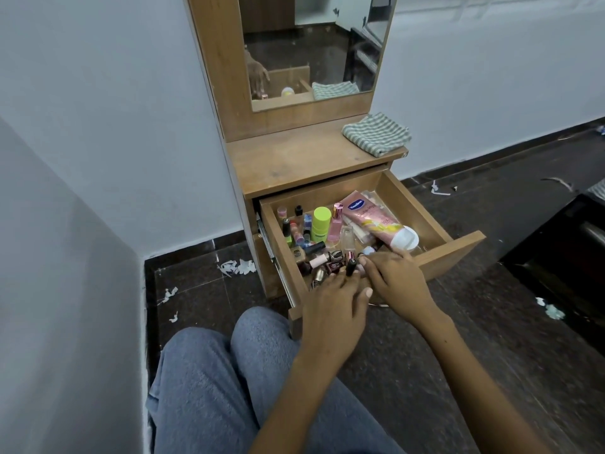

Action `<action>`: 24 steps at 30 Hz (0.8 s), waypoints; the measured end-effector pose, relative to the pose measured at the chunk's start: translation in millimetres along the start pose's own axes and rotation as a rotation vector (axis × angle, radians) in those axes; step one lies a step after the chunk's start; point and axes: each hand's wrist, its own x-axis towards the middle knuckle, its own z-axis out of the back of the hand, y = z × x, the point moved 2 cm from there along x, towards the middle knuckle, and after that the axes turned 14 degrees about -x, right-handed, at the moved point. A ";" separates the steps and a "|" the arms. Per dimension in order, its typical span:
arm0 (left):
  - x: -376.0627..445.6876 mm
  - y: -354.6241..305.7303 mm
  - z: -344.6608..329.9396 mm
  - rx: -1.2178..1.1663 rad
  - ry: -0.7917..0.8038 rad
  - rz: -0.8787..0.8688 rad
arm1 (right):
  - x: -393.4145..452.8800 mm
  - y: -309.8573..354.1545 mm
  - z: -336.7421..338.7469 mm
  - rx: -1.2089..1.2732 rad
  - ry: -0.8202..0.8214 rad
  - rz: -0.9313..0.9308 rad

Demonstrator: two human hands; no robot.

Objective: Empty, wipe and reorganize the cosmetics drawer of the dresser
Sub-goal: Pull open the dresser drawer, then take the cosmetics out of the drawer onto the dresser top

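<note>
I have both hands over the open drawer's [409, 204] near corner: left hand [330, 309] spread loosely on the nail polish bottles [327, 262], right hand [397, 278] beside it, fingers hidden (grip unclear).

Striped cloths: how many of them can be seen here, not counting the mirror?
1. The striped cloth lies folded on the right end of the dresser top, behind the open drawer. The mirror only shows its reflection.
</note>
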 end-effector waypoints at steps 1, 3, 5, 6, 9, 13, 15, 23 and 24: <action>4.1 -1.5 5.7 -0.025 -0.012 0.004 | 2.4 -0.6 3.3 0.040 0.013 -0.004; 13.6 -1.5 18.2 -0.044 -0.064 0.014 | 9.7 -2.4 11.5 0.141 0.022 -0.052; 25.3 4.3 28.9 -0.056 -0.118 0.032 | 21.7 -1.5 21.4 0.215 -0.002 -0.093; 32.3 9.2 33.5 -0.063 -0.148 0.037 | 29.8 -0.5 25.6 0.235 -0.016 -0.098; 50.6 24.6 42.6 -0.084 -0.216 0.045 | 62.4 1.2 26.9 0.294 0.014 -0.097; 60.9 33.1 47.6 -0.100 -0.246 0.042 | 101.1 1.4 6.4 0.343 0.184 -0.091; 63.2 35.9 48.4 -0.112 -0.254 0.044 | 112.4 2.4 -5.5 0.306 0.243 -0.062; 77.5 47.2 48.7 -0.106 -0.279 0.037 | 129.9 -6.6 -17.2 0.241 0.220 -0.008; 79.2 47.7 49.6 -0.109 -0.285 0.029 | 128.7 -7.4 -14.4 0.257 0.206 -0.004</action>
